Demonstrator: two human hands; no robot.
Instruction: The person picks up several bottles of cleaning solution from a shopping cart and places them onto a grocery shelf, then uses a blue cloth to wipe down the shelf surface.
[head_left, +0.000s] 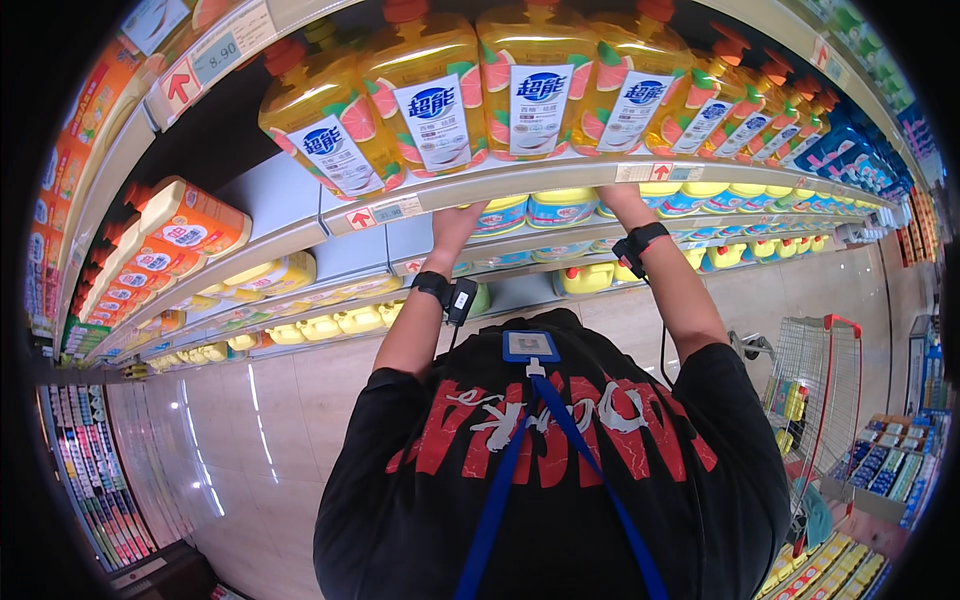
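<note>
Both of my hands reach under the front edge of a supermarket shelf (517, 181). My left hand (454, 225) is beside a yellow container with a blue label (498, 217) on the tier below; its fingertips are hidden by the shelf edge. Farther right, my right hand (621, 197) is close to another blue-labelled yellow container (562, 208), its fingers likewise covered. Whether either hand grips anything cannot be seen. Above them stands a row of large pump bottles of yellow liquid (532, 97) with grapefruit pictures on their labels.
Orange-labelled bottles (196, 217) line the shelf at left. Yellow jugs (589, 279) stand on the lowest tier. A wire shopping cart (806, 375) holding goods is behind me on the right. Price tags (386, 212) run along the shelf edges. A lanyard badge (531, 346) hangs at my chest.
</note>
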